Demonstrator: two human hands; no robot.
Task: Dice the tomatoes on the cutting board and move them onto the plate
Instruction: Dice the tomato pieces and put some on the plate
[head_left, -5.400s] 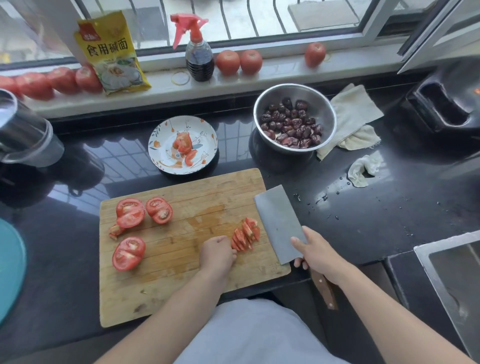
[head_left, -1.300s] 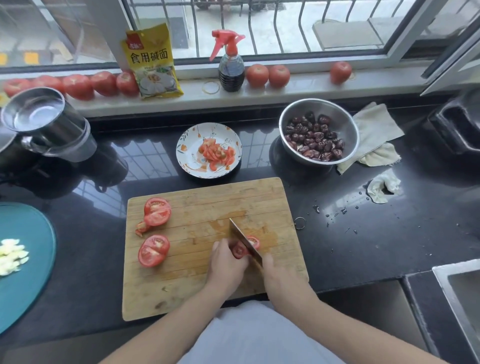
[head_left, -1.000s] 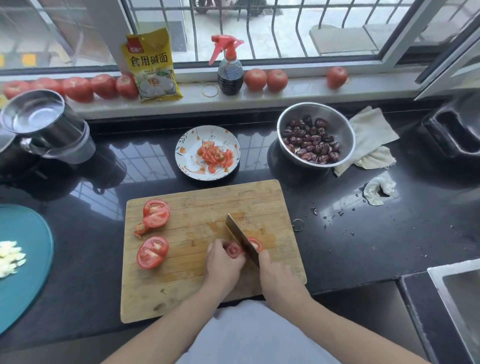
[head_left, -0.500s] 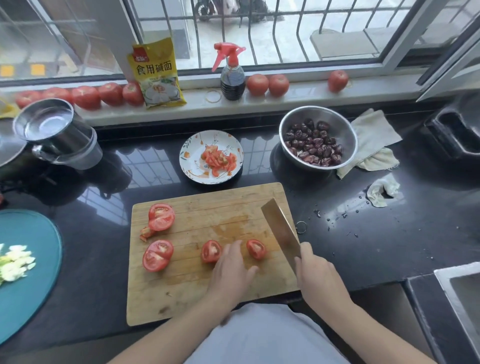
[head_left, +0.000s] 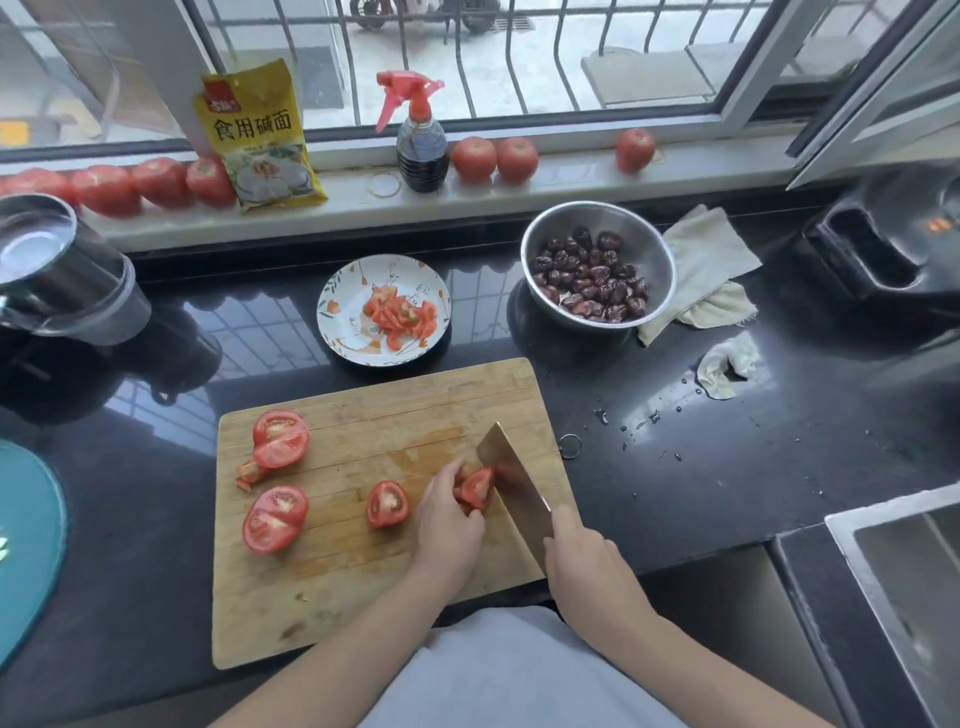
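Scored wooden cutting board on glossy black counter; shiny metal bowl.

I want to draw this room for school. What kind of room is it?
Most likely a home kitchen. A wooden cutting board with cut red tomatoes lies on a shiny black stone counter, a steel sink sits at the right, and whole red tomatoes line the windowsill.

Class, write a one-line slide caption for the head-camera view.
Left hand steadies a tomato wedge on the cutting board while the right hand sets the cleaver against it.
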